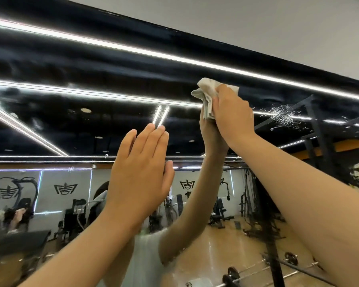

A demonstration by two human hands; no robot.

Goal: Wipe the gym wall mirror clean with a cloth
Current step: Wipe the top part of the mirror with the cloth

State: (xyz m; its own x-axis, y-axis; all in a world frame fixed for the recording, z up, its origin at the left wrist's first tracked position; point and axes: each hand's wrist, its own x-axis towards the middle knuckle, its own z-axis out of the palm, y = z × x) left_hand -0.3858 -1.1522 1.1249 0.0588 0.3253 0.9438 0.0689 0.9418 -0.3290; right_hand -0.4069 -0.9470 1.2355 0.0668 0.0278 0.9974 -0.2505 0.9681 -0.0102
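Observation:
The wall mirror fills most of the view and reflects the gym ceiling lights and machines. High on the glass, my right hand grips a crumpled white cloth and presses it against the mirror. My left hand lies flat on the glass lower and to the left, fingers straight and together. A patch of spray droplets speckles the mirror to the right of the cloth. The reflection of both arms meets my hands at the glass.
The mirror's top edge runs diagonally under a pale wall. Reflected in the glass are a barbell with plates, weight machines and a wooden floor.

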